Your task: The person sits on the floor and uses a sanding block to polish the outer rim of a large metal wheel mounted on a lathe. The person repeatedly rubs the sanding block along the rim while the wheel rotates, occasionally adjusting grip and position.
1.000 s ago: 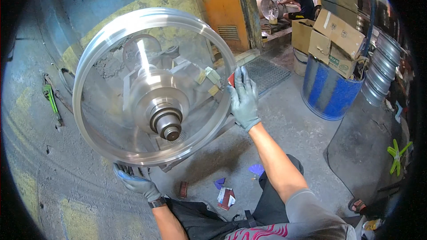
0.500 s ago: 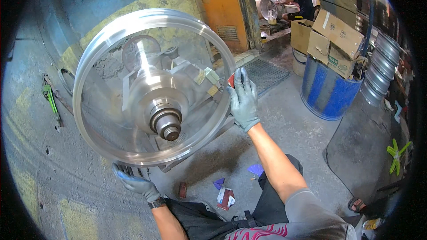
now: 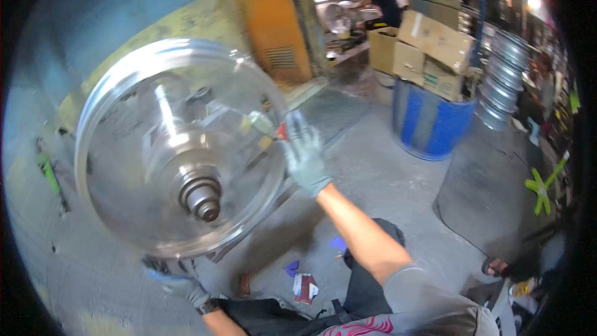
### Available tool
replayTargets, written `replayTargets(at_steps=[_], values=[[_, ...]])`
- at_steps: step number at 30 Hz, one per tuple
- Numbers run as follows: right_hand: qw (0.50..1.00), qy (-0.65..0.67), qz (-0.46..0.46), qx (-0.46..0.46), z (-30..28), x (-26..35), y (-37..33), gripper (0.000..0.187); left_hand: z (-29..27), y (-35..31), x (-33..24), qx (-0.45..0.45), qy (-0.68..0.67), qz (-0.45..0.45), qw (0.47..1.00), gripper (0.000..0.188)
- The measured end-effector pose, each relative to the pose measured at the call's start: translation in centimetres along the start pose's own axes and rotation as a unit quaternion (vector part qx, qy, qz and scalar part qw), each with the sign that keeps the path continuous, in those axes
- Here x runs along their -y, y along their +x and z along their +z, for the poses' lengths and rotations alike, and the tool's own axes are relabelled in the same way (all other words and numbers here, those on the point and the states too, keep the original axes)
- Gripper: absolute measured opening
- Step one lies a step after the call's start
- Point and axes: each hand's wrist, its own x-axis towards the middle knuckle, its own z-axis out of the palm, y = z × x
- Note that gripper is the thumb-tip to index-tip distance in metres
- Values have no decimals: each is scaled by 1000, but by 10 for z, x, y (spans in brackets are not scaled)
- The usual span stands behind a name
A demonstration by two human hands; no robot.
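Observation:
A bare metal wheel rim (image 3: 186, 252) sits on a spindle (image 3: 203, 199); its spokes are a see-through blur, as if spinning. My right hand (image 3: 306, 158), in a grey glove, lies along the rim's right edge with fingers fairly straight. Between those fingers and the rim it presses a small red abrasive pad (image 3: 282, 131), of which only a corner shows. My left hand (image 3: 180, 285), gloved with a bluish patch, is at the rim's lower edge. Its fingers look stretched out under the rim, though motion blurs them and I cannot tell whether they touch it.
A blue drum (image 3: 429, 121) with cardboard boxes (image 3: 435, 37) on top stands to the right, beside stacked rims (image 3: 500, 81). A person (image 3: 382, 6) works in the back room. Green-handled tool (image 3: 48, 171) lies left; a red block (image 3: 244, 284) and scraps (image 3: 305, 287) lie below.
The view has turned, so the rim and surroundings sit further left, and the rim lower. My right hand stays at the rim's right edge with the red pad, and my left hand stays below.

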Motion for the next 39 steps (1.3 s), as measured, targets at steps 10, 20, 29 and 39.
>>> replayTargets(at_steps=[10,20,29,39], values=[[997,54,60,-6,-7,13,0,66,5,7,-17,-59,26,8,998,85],[996,51,67,-26,-8,10,2,68,8,6,-19,-65,30,10,997,68],[996,66,39,-33,-8,11,3,67,5,5,-37,-46,83,71,993,53],[979,185,74,-43,-3,4,4,67,11,8,-10,-42,59,51,996,57]])
